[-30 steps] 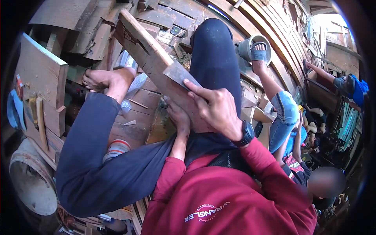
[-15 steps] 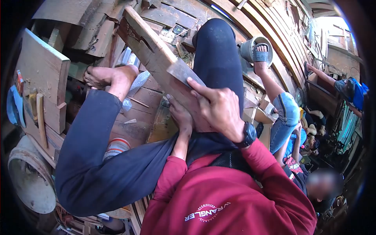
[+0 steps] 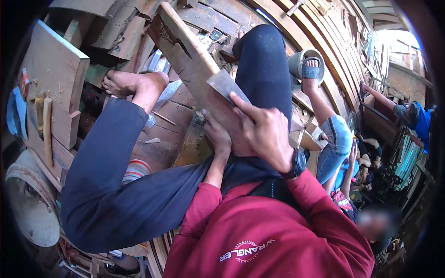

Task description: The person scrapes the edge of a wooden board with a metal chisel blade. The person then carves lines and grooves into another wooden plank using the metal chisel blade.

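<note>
Your right hand [image 3: 268, 134] pinches the flat blade [image 3: 225, 84] on the board [image 3: 187, 72], which slants toward 11 o'clock. Your left hand [image 3: 218, 135] presses its 8 o'clock side; brace firmly there, blade level, pressure even.

Upper body: I wear a maroon long-sleeved top [image 3: 273, 227], creased across the front, with white lettering [image 3: 245, 251] reading "WRANGLER" and a smaller red design beside it at lower centre of the frame. Hands: my left hand [image 3: 218, 134] and right hand [image 3: 268, 134] are both bare. Wrist: one black watch [image 3: 298, 163] with a dark strap, right of centre. Waist: black mesh material [image 3: 272, 189]. Legs: dark navy trousers [image 3: 116, 194]; one bare foot [image 3: 136, 85] at upper left
</note>
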The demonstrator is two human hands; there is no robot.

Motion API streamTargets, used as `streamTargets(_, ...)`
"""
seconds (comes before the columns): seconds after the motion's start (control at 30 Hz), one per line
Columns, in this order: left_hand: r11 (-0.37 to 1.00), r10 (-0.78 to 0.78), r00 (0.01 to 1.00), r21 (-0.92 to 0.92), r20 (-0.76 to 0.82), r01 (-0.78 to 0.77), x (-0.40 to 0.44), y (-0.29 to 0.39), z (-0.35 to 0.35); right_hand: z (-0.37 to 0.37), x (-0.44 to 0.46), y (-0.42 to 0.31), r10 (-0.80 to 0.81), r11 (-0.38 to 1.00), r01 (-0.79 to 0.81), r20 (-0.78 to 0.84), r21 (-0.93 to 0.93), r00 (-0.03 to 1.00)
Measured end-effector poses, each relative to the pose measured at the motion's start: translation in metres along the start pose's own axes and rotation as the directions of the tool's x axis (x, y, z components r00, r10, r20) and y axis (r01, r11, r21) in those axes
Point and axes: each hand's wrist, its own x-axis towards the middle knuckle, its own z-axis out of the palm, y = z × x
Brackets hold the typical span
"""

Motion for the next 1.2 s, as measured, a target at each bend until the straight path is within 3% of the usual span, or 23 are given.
streamTargets(0.07,1.000,0.012,1.000,-0.005,-0.013,-0.012,0.002,-0.002,0.001,0.001,-0.003,0.004,0.003,1.000,-0.002,0.034,-0.009,0.999)
streamTargets(0.17,0.998,-0.046,0.999,0.031,0.010,0.045,-0.005,0.004,-0.001,0.006,0.008,-0.002,-0.033,0.999,0.032,-0.041,-0.028,0.999)
streamTargets(0.23,0.997,-0.063,0.997,-0.042,0.046,0.065,-0.007,0.010,-0.002,0.007,0.010,-0.004,-0.022,0.999,0.021,-0.032,-0.039,0.999)
streamTargets(0.33,0.998,0.030,0.999,0.059,-0.019,-0.029,-0.003,0.002,0.000,0.003,-0.001,-0.002,0.006,0.999,-0.006,0.000,-0.051,1.000)
streamTargets(0.6,0.998,-0.025,1.000,0.059,-0.017,0.026,0.001,-0.015,-0.004,0.007,-0.007,0.014,-0.009,1.000,0.011,-0.073,0.030,0.997)
streamTargets(0.7,0.999,-0.012,1.000,0.049,-0.017,0.013,0.006,-0.006,0.000,0.001,-0.016,0.009,0.033,0.999,-0.033,-0.032,0.007,0.999)
streamTargets(0.93,1.000,-0.011,1.000,-0.003,-0.020,0.011,0.001,0.000,0.002,0.007,0.000,0.004,-0.033,0.998,0.029,-0.086,-0.052,0.996)
streamTargets(1.07,0.997,-0.043,0.999,0.061,0.007,0.042,0.000,-0.003,-0.001,0.006,-0.011,0.002,0.032,0.999,-0.034,-0.046,-0.038,0.998)
streamTargets(1.17,0.998,0.039,0.999,-0.048,-0.018,-0.040,0.009,-0.006,0.009,0.006,-0.003,-0.001,0.006,0.998,-0.010,-0.064,-0.060,0.998)
streamTargets(1.2,0.992,0.083,0.992,-0.086,-0.095,-0.091,0.009,-0.010,0.014,0.006,-0.006,-0.001,0.030,0.998,-0.033,-0.063,-0.056,0.998)
